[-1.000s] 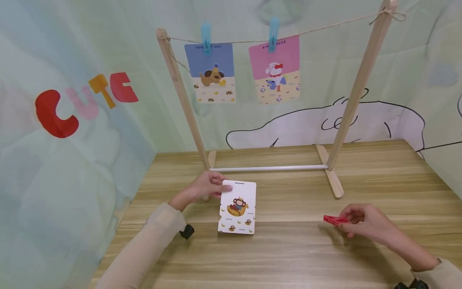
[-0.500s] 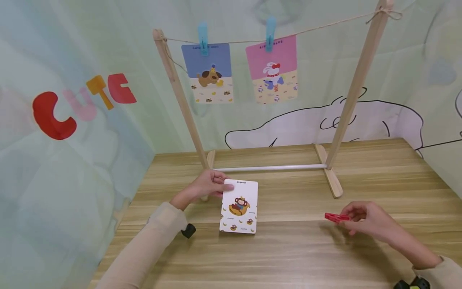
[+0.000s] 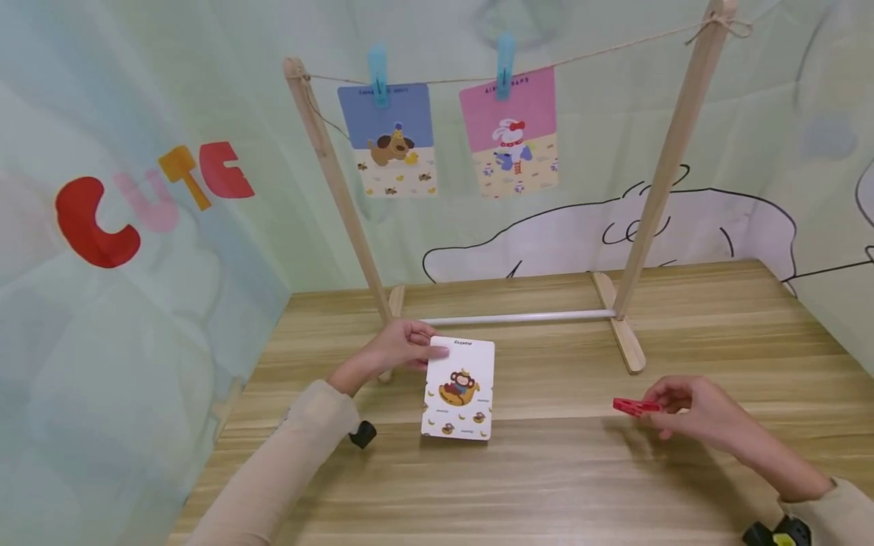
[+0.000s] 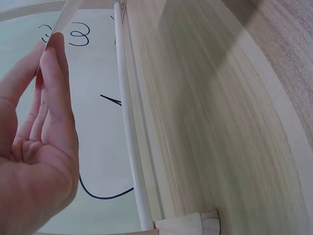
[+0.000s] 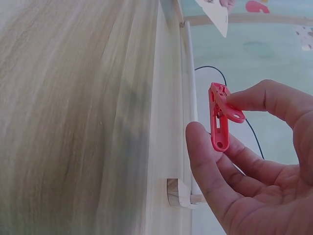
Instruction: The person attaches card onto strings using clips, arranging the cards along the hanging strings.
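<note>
My left hand [image 3: 401,350] pinches a white monkey card [image 3: 459,388] by its upper left corner, thumb on the printed face. The card's lettering is upside down in the head view, and from the left wrist view its thin edge [image 4: 66,17] shows between thumb and fingers. In my right hand [image 3: 693,409], held over the table's right side, is a red clothespin [image 5: 220,117] between thumb and fingers. Two more cards, a blue puppy card [image 3: 391,140] and a pink rabbit card [image 3: 510,135], hang from a twine line [image 3: 601,57] by light blue clothespins [image 3: 505,67].
A wooden rack holds the line between its left post [image 3: 337,189] and right post [image 3: 672,159], joined low by a white rod [image 3: 519,317]. Its right foot [image 3: 627,345] juts forward on the wood-grain table [image 3: 546,485]. A printed curtain [image 3: 205,303] stands behind and at left.
The head view has shifted slightly, moving the rack a little left in frame. My left hand and the monkey card have drifted slightly right. My right hand keeps holding the red clothespin.
</note>
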{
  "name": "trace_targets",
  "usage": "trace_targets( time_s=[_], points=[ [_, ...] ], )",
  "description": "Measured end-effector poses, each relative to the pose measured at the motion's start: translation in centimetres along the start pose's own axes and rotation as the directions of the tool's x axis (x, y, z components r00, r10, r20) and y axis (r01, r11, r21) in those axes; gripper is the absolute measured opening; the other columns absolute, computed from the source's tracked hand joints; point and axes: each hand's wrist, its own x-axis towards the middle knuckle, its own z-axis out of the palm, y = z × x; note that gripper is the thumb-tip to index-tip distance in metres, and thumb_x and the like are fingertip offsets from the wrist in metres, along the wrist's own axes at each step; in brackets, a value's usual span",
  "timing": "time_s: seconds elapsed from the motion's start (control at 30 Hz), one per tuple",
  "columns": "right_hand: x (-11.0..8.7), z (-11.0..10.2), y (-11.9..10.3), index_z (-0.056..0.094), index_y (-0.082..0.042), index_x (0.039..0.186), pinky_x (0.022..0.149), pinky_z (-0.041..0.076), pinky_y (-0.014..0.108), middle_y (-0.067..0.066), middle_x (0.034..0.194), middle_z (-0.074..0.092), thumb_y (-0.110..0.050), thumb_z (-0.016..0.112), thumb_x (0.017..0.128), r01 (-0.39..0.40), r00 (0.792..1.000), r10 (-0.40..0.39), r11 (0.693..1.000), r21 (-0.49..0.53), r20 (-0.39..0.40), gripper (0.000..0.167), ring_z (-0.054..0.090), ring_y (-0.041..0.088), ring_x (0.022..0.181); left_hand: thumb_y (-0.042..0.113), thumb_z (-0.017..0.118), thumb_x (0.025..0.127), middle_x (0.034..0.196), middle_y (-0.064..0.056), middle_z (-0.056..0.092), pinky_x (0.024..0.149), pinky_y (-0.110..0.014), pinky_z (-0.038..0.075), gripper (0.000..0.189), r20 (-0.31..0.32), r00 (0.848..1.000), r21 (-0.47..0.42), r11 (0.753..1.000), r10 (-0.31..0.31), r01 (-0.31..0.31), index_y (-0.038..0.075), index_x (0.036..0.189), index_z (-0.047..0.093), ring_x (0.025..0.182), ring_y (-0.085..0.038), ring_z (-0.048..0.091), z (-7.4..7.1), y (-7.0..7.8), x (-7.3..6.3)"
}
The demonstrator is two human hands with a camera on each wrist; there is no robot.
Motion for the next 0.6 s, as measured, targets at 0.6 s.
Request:
trace_targets(
  time_s=[0.6],
  points=[
    [0.3,-0.6,-0.1,0.066,0.007,0.101,0.058,0.055,0.028,0.008,0.083,0.064,-0.004,0.074,0.086,0.004,1.0,-0.004,1.0,-0.013,0.001,0.021,0.064,0.015,0.068,0.01,0.077,0.089,0.092,-0.012,0.075,0.081,-0.05,0.058,0.022,0.034,0.999,0.008,0.999,0.041,-0.041,-0.003,0.104,0.069,0.077,-0.017,0.072,1.2,1.3,1.1]
  ],
)
